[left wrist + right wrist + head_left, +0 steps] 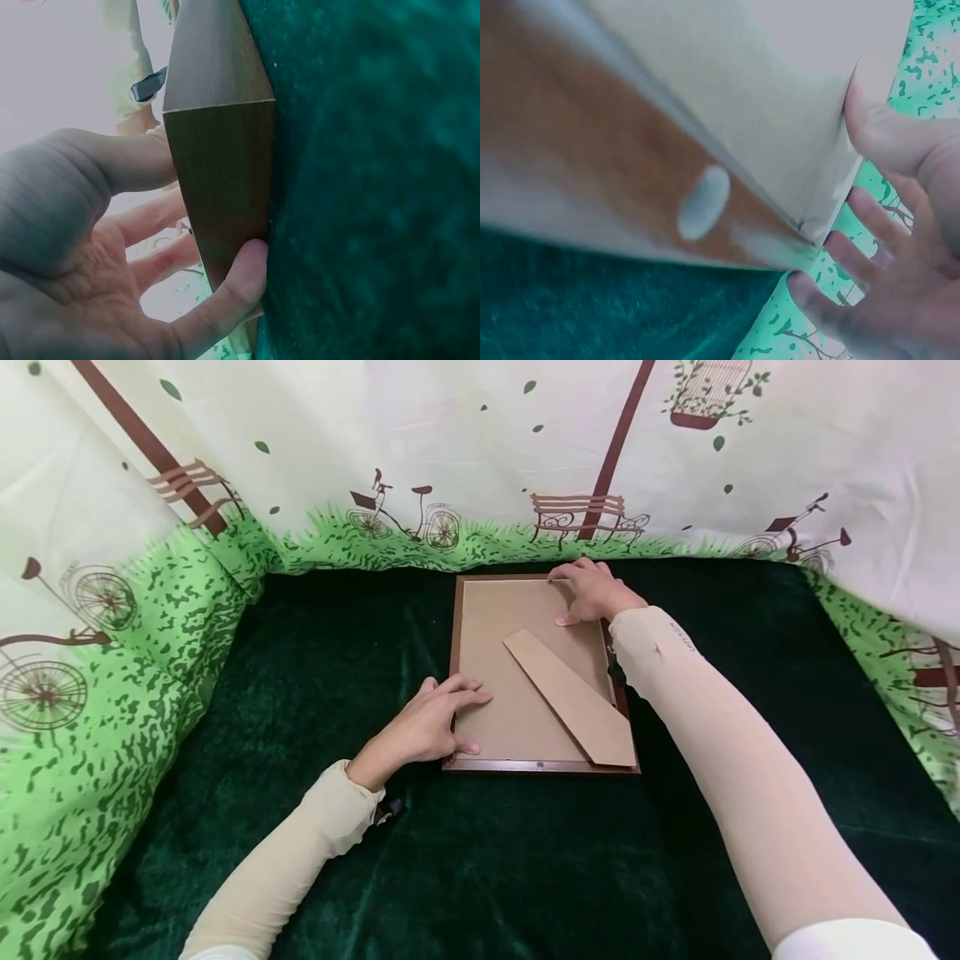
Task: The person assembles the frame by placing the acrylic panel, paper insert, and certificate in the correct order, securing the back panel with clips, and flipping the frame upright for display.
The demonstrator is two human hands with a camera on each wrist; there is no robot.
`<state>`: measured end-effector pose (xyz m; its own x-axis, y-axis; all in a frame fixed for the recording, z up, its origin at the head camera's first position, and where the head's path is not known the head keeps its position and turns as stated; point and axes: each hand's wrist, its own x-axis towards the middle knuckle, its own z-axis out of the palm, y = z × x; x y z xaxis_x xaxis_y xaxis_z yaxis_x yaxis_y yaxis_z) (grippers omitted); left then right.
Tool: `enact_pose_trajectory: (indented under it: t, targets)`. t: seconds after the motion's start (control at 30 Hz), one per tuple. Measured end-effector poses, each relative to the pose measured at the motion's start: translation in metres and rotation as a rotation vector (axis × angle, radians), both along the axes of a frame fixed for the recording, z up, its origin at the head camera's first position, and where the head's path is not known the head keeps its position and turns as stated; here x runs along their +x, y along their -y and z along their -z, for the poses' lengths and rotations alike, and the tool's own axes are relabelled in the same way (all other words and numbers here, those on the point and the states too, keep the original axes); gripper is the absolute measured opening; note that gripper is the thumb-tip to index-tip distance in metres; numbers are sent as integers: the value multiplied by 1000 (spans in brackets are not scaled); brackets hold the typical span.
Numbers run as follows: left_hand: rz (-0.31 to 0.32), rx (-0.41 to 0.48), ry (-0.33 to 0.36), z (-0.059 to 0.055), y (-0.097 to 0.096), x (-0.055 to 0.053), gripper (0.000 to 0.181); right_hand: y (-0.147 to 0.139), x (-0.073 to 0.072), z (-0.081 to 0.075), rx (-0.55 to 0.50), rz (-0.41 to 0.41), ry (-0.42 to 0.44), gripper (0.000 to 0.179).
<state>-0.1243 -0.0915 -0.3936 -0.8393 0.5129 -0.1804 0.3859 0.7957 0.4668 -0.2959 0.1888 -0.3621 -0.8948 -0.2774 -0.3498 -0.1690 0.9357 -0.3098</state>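
A picture frame (pixel 453 635) lies back side up on the dark green cloth, its brown rim round a tan backing board (pixel 487 610). A tapered stand leg (pixel 570 697) slants across the board toward the near right corner. At the frame's left edge, my left hand (pixel 427 722) rests spread fingers and thumb over the board. Its little finger (pixel 232 289) touches the rim's outer side in the left wrist view. My right hand (pixel 588 589) grips the far right corner, thumb (pixel 874 124) on the board and fingertips at the outer edge.
Dark green velvet cloth (pixel 330 635) covers the surface under the frame. A pale printed curtain (pixel 465 435) with bicycles, benches and grass hangs behind and along both sides, close beyond the frame's far edge. Pale sleeves cover both forearms.
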Motion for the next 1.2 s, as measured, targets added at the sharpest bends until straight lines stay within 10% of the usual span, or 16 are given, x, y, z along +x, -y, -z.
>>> enact_pose_trajectory:
  t: [1.2]
  targets:
    - [-30,-24,23,-4,-4,0,72,-1,9,-1,13,-36,-13,77]
